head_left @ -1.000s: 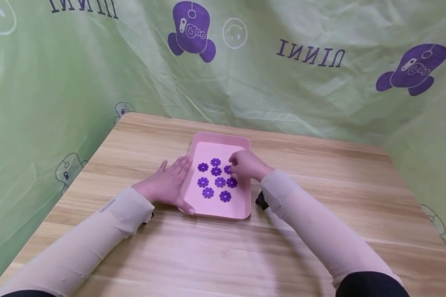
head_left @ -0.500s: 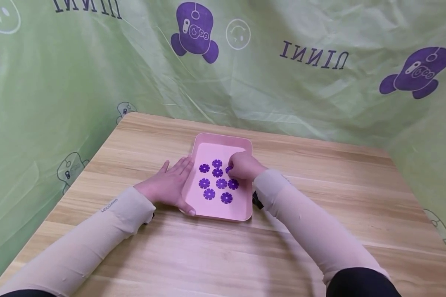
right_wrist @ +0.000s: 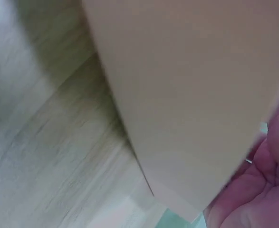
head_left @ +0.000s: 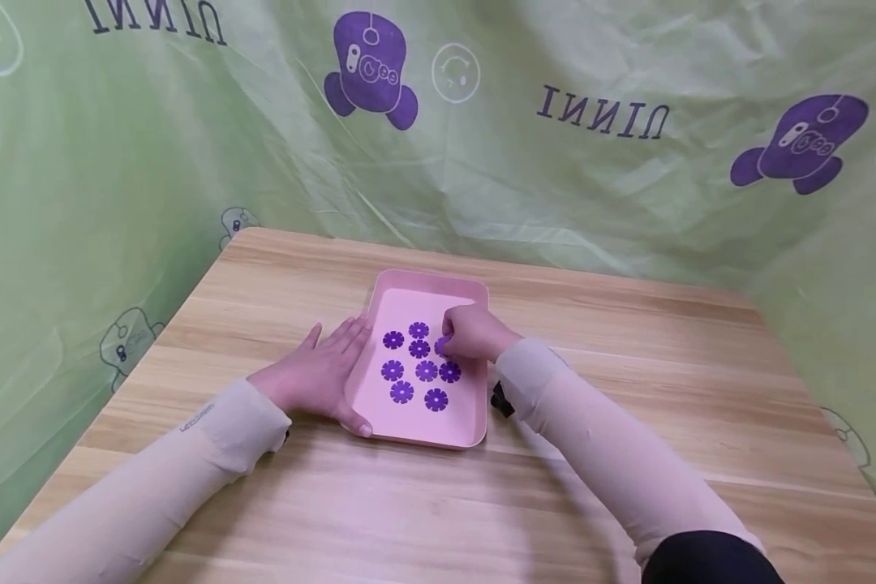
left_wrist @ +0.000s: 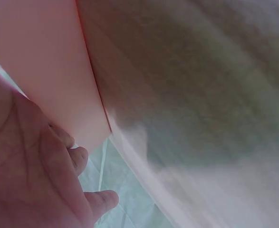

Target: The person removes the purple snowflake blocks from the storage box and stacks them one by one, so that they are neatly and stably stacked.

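Observation:
Several purple notched plastic snowflake discs (head_left: pixel 427 371) lie spread in a pink tray (head_left: pixel 470 434) on the table. My right hand (head_left: pixel 476 332) reaches over the tray's right wall with its fingers curled down. Thumb and fingertips pinch one purple snowflake disc (head_left: pixel 440 347) at the right of the group, partly hidden behind them. My left hand (head_left: pixel 319 375) rests along the tray's left side, fingers straight and spread, thumb at the near left corner. In the left wrist view, the palm of my left hand (left_wrist: pixel 30 156) is beside the tray's outer wall (left_wrist: pixel 53 61).
The wooden table (head_left: pixel 628 389) runs out on both sides of the tray. Behind it and to its left hangs a green printed curtain (head_left: pixel 482 186). From the right wrist, the tray's outer wall (right_wrist: pixel 187 95) fills the middle of the view.
My right hand has come down from above the right-hand snowflake disc onto it, and its fingertips have closed in. The left hand stays against the tray. The head view has shifted slightly.

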`<action>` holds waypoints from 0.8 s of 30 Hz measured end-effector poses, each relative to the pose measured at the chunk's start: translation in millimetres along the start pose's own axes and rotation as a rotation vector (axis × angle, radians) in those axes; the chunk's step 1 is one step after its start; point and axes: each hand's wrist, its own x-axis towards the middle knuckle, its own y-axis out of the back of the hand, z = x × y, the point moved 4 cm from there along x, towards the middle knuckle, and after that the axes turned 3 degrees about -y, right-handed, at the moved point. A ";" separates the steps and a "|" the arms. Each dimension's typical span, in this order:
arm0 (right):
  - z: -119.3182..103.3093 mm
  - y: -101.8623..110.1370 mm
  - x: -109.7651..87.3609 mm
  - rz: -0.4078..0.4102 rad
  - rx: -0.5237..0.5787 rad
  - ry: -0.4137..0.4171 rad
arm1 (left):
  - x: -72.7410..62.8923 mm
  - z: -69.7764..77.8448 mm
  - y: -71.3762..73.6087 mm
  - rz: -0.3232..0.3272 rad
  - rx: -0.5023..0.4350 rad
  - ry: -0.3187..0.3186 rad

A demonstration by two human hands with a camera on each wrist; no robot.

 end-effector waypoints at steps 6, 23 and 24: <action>0.2 4.8 -0.2 -0.031 0.087 0.033 | -2.6 0.6 -1.2 0.016 -0.028 0.006; 72.4 37.7 -22.5 0.026 0.732 -0.112 | -0.6 0.4 -2.6 0.022 -0.002 0.006; 80.0 38.7 -24.8 0.030 0.747 -0.120 | -1.2 0.4 -2.5 0.021 -0.003 0.006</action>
